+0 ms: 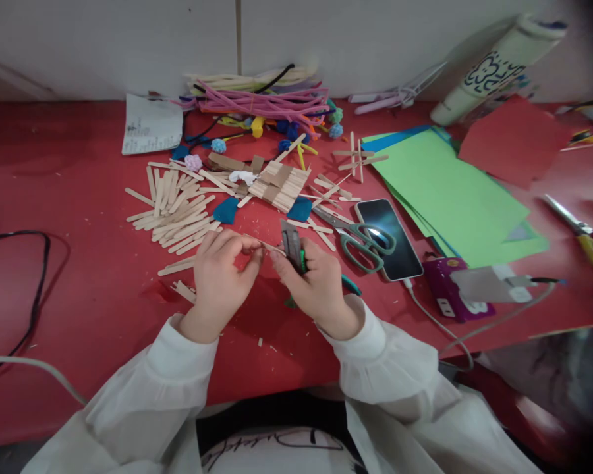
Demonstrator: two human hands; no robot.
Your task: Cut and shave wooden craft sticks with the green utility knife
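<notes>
My left hand [226, 278] pinches one end of a thin wooden craft stick [271, 247] between thumb and fingertips. In my right hand [316, 280] is a utility knife [292, 243] with a green slider, its blade end pointing up and away from me. The right thumb touches the other end of the stick, close to the knife. Just beyond my left hand lies a loose pile of craft sticks [172, 207]. A raft of sticks joined by brown strips [280, 185] lies ahead of both hands.
Green-handled scissors [358, 242] overlap a phone [390, 240] on the right. Green paper sheets [464, 197], a purple box [449, 289] and a tumbler [499, 69] stand or lie farther right. Pipe cleaners [267, 105] and a written note [152, 125] are at the back. A black cable [44, 276] loops at left.
</notes>
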